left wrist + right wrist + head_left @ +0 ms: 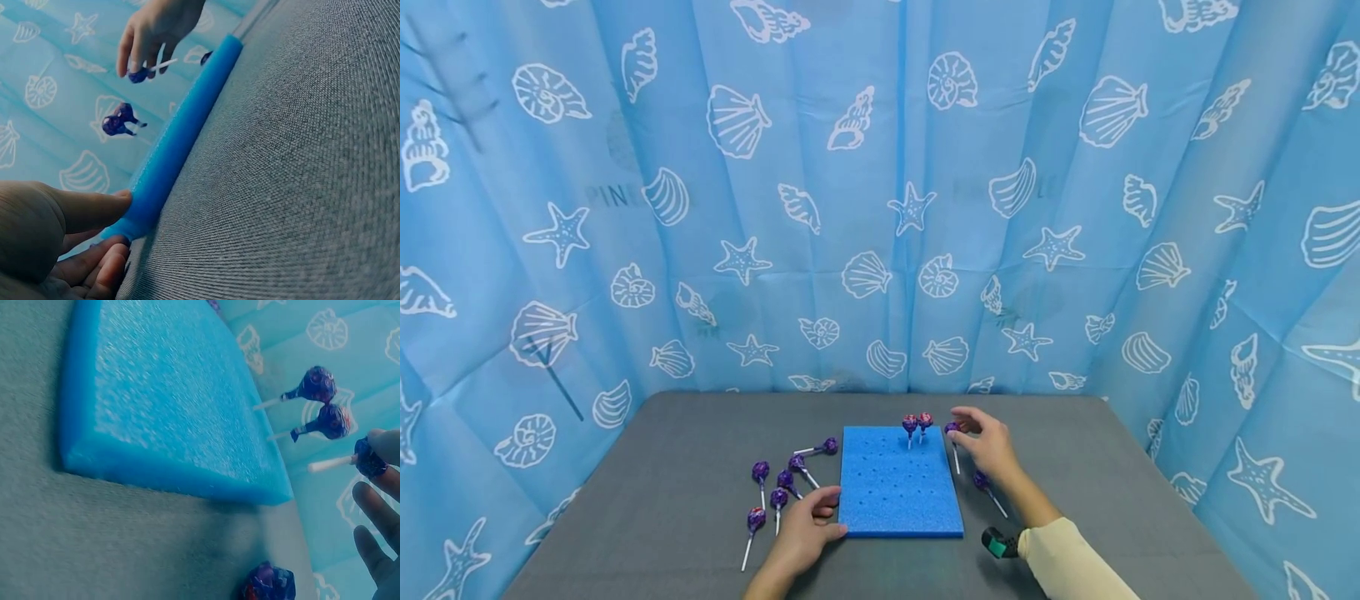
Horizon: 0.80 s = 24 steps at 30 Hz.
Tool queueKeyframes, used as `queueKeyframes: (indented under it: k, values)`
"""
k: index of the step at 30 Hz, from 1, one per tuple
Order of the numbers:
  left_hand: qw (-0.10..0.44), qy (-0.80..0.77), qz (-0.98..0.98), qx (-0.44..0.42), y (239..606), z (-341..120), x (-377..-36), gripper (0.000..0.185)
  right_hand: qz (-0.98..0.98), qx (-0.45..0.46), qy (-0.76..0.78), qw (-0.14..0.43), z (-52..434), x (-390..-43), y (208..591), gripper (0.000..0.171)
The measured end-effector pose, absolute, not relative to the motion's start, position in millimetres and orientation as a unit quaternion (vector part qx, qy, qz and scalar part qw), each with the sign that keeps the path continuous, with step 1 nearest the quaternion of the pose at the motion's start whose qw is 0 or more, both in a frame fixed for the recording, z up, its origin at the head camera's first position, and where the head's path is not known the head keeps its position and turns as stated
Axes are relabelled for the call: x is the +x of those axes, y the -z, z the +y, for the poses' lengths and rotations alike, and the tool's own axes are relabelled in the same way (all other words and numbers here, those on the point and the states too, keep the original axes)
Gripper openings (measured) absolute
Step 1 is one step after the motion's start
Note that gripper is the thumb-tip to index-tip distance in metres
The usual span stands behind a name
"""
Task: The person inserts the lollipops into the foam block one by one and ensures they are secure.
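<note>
A flat blue foam block (898,492) with rows of small holes lies on the grey table. Two purple-wrapped lollipops (331,421) stand upright in it near its far right corner. My right hand (985,442) pinches another lollipop (371,457) by its wrapped head, just right of the block, with the white stick hanging down in the head view. My left hand (805,533) is at the block's near left edge, thumb and fingertips touching the foam (178,134) in the left wrist view.
Several purple lollipops (756,521) lie loose on the table left of the block. One more lollipop (981,481) lies to the right, below my right hand. A blue shell-patterned curtain (865,208) hangs behind the grey table (685,467).
</note>
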<state>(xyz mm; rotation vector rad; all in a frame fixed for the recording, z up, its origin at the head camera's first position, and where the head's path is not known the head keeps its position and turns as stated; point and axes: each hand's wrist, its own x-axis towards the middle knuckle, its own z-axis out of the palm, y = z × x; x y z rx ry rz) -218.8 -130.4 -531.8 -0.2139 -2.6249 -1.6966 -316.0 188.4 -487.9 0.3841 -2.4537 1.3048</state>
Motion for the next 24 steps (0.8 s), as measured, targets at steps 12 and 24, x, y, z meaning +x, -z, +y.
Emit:
queueKeyframes:
  k: [12, 24]
  values:
    - [-0.014, 0.538, -0.841, -0.058, 531, -131, -220, 0.051, -0.849, 0.15, -0.461, 0.212, 177, -302, 495, 0.024]
    - [0.008, 0.533, -0.843, -0.071, 533, -131, -219, 0.05, -0.843, 0.17, -0.463, 0.213, 164, -292, 504, 0.024]
